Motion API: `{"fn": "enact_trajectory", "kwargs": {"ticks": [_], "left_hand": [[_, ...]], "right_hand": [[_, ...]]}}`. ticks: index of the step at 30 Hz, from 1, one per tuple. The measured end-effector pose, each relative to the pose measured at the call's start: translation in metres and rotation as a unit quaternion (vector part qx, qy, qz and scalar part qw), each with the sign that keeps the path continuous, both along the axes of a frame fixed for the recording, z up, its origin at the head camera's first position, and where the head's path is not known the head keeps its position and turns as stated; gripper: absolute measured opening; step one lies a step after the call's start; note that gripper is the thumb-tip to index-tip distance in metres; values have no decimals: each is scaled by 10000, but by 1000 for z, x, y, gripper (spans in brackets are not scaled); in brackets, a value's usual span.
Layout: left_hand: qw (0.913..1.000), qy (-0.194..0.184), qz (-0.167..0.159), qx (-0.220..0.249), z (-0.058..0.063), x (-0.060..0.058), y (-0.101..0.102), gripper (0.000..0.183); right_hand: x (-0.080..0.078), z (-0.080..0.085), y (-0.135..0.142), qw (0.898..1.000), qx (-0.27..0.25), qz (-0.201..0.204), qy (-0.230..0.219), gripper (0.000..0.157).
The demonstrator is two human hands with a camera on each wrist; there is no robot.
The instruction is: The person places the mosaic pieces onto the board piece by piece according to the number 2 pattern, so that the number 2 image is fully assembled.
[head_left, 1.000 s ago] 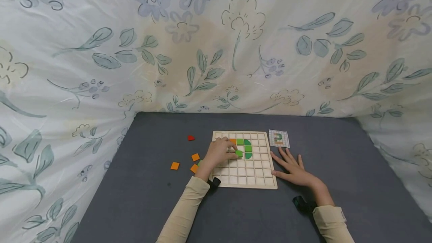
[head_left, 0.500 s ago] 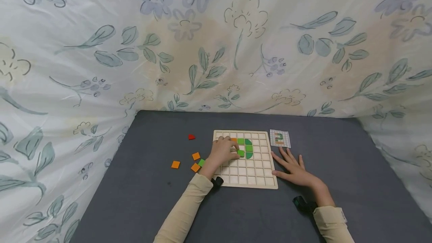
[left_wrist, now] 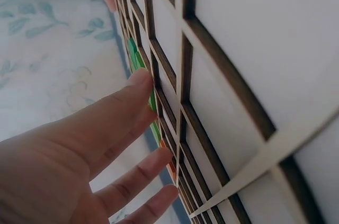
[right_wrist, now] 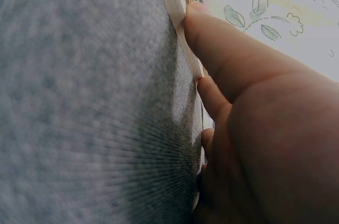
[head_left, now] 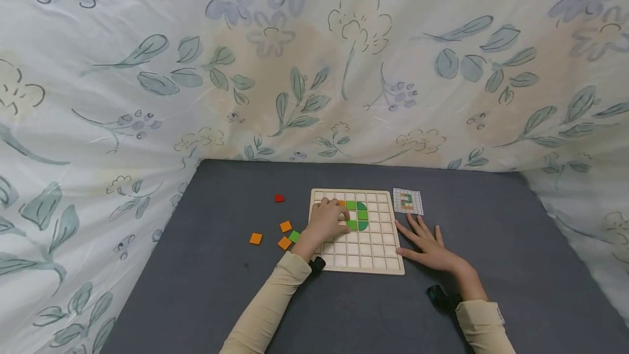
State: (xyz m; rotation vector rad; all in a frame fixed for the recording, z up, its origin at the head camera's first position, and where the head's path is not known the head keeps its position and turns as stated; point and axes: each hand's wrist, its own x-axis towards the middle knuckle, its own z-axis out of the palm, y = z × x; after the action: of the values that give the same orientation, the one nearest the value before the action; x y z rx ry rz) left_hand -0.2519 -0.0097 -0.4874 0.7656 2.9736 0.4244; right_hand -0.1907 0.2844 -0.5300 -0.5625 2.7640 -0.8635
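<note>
A wooden grid board (head_left: 378, 263) lies on the dark cloth. My left hand (head_left: 325, 222) is over its upper left, thumb tip at the left edge of a square green tile (head_left: 352, 225) that sits in a cell. In the left wrist view the thumb (left_wrist: 127, 89) and fingers extend toward the grid, none curled round a tile. Beside that tile is a dark green rounded piece (head_left: 362, 225); more green tiles (head_left: 362, 215) and an orange one, partly hidden by my fingers, form a curve above. My right hand (head_left: 427, 246) lies spread, thumb and fingertip touching the board's right edge.
Left of the board lie loose orange tiles (head_left: 255, 239), a green tile (head_left: 295, 236) and a red piece (head_left: 279, 198). A small printed pattern card (head_left: 407, 201) is by the board's upper right corner, above my right fingertips. A floral curtain (head_left: 304, 70) hangs behind.
The green tile at my left thumb has shifted slightly right and now sits level in its cell, beside the rounded piece. My right hand has stayed put.
</note>
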Motion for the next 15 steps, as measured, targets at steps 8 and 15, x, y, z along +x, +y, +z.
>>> {"fn": "enact_trajectory", "kwargs": {"ticks": [8,15], "left_hand": [[9991,-158,128,377,-1,0,-7,31],[9962,-323,267,761,2,0,-19,31]], "right_hand": [[1,1,-1,10000,-3,-14,-29,72],[0,1,1,10000,-10,-19,-19,72]]}}
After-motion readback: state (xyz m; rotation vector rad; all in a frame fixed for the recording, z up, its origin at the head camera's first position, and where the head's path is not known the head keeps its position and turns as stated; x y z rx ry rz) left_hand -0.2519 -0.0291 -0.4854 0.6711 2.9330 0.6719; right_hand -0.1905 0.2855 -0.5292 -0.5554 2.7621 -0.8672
